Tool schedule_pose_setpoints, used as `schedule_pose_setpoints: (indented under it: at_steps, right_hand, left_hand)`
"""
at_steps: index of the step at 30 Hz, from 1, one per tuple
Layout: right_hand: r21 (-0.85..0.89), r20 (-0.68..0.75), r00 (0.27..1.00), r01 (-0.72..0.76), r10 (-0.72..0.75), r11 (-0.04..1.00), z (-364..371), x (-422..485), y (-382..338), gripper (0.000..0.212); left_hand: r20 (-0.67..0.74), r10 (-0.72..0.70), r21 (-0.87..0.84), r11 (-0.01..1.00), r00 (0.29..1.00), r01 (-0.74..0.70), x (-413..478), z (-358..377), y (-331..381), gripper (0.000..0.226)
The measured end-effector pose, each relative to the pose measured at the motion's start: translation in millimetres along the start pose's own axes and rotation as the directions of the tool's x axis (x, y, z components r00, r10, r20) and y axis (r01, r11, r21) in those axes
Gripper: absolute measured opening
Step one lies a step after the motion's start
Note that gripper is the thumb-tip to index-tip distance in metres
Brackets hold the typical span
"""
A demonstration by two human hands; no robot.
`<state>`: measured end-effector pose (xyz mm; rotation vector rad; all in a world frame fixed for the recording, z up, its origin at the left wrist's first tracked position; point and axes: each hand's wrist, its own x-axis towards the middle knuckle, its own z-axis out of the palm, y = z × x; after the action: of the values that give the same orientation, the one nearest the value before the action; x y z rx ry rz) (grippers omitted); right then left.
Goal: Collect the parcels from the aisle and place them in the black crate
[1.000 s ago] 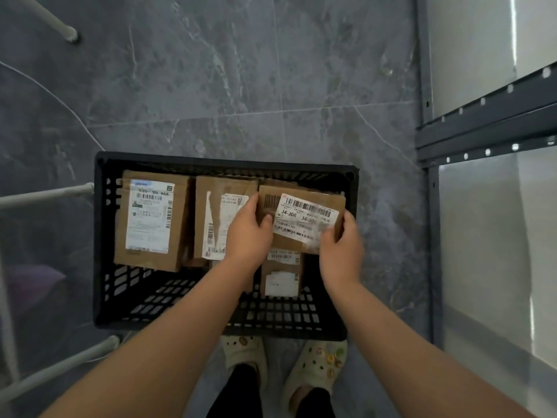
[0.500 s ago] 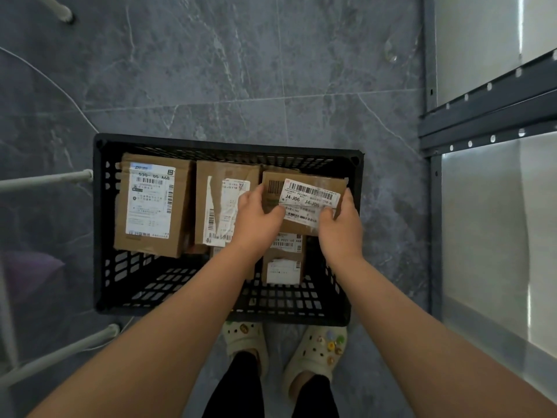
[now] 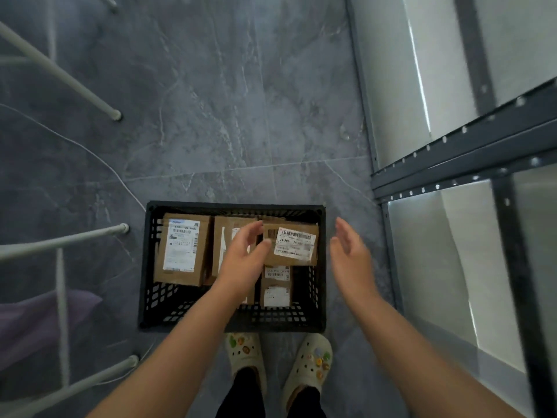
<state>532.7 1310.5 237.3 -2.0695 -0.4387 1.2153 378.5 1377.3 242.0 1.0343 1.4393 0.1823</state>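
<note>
A black crate point(image 3: 232, 322) sits on the grey floor just ahead of my feet, holding several brown cardboard parcels with white labels. A tall parcel point(image 3: 182, 248) stands at the left. A labelled parcel point(image 3: 291, 244) lies on top at the right, over a smaller parcel point(image 3: 276, 289). My left hand point(image 3: 244, 260) hovers open above the crate's middle, its fingertips close to the top-right parcel's left edge. Off the crate's right rim hangs my right hand point(image 3: 349, 254), open and holding nothing.
Dark metal shelving point(image 3: 464, 146) with pale panels runs along the right side. White rack legs point(image 3: 63, 239) and a thin white cable point(image 3: 90, 152) lie to the left. My feet in pale clogs point(image 3: 307, 363) stand right behind the crate.
Both hands have let go of the labelled parcel, which now rests on top at the crate's right. They have lifted and spread apart, and the view has pulled up and back.
</note>
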Motion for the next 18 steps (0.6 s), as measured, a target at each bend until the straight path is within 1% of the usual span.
schedule_pose_setpoints:
  at_steps: [4, 7, 9, 13, 18]
  right_hand:
    - [0.043, 0.016, 0.995, 0.100, -0.101, 0.994, -37, -56, -87, 0.042]
    - [0.069, 0.045, 0.973, 0.224, -0.227, 0.972, -70, -114, -160, 0.037]
    - [0.109, 0.053, 0.953, 0.290, -0.297, 0.951, -98, -149, -198, 0.034]
    - [0.141, -0.010, 0.909, 0.413, -0.416, 0.900, -152, -212, -251, 0.028]
    - [0.171, 0.002, 0.838, 0.537, -0.546, 0.826, -188, -271, -293, 0.026]
  left_hand:
    - [-0.001, 0.143, -0.040, 0.989, 0.990, -0.143, -68, -23, 93, 0.031]
    - [0.012, 0.279, -0.027, 0.960, 0.960, -0.279, -136, -42, 162, 0.023]
    - [-0.010, 0.346, -0.023, 0.938, 0.938, -0.347, -180, -58, 198, 0.021]
    - [-0.131, 0.440, -0.031, 0.894, 0.888, -0.448, -260, -86, 245, 0.019]
    - [-0.172, 0.554, 0.005, 0.827, 0.815, -0.562, -329, -92, 284, 0.023]
